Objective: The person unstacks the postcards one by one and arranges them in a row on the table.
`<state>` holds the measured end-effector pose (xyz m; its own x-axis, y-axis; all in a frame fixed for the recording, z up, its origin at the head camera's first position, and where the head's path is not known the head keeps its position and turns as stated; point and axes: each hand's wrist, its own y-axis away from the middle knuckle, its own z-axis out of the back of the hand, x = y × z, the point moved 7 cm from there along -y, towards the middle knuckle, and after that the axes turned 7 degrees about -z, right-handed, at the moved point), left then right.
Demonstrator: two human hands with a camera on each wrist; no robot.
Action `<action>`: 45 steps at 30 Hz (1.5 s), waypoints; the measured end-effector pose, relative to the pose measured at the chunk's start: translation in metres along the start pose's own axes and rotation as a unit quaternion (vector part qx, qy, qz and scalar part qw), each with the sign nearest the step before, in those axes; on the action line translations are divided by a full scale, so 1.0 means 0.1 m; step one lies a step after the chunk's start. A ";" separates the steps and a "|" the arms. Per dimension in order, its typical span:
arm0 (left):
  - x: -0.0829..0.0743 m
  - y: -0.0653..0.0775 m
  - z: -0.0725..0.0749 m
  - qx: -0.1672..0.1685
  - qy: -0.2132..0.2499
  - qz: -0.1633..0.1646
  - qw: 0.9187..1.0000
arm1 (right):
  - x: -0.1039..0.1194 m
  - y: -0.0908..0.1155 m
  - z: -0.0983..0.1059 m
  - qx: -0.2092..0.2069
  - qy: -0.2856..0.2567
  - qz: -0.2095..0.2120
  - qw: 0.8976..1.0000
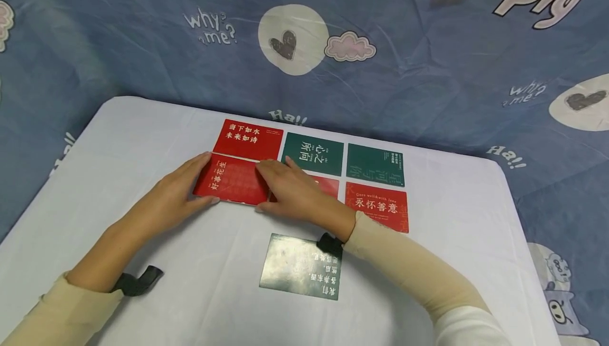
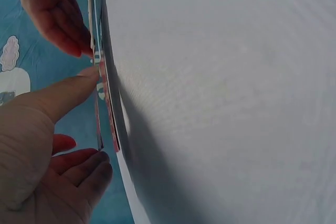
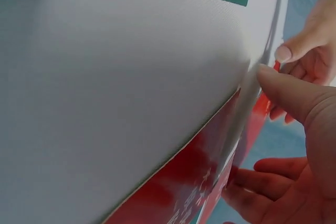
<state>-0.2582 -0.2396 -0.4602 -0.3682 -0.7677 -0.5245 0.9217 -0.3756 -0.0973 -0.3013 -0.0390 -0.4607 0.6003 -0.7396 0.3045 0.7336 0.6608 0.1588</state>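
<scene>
A red card with white characters is pinched between both hands, just in front of another red card. My left hand holds its left end, thumb at the near corner and fingers at the far one. The right hand grips the opposite end the same way, partly covering a red card beside it. In the left wrist view the held card shows edge-on as a thin strip, a little above the cards on the table.
Two green cards continue the back row; a red card lies at the right of the front row. Nearer me, a glossy green card lies by itself on the white tablecloth. A blue printed curtain hangs behind.
</scene>
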 end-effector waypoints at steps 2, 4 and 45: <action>0.01 0.00 -0.01 0.002 0.001 0.003 1.000 | 0.01 -0.02 -0.02 0.001 0.003 -0.005 1.000; 0.02 0.00 -0.01 0.006 0.001 0.007 1.000 | 0.02 -0.03 -0.03 0.001 0.004 -0.008 1.000; 0.01 0.03 -0.11 0.036 -0.017 0.030 0.999 | 0.03 -0.07 -0.11 0.021 0.022 -0.029 0.999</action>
<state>-0.2546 -0.2361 -0.4706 -0.3172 -0.8070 -0.4981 0.9316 -0.3635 -0.0043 -0.3017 -0.0473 -0.4710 0.5714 -0.7813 0.2513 0.7543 0.6206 0.2144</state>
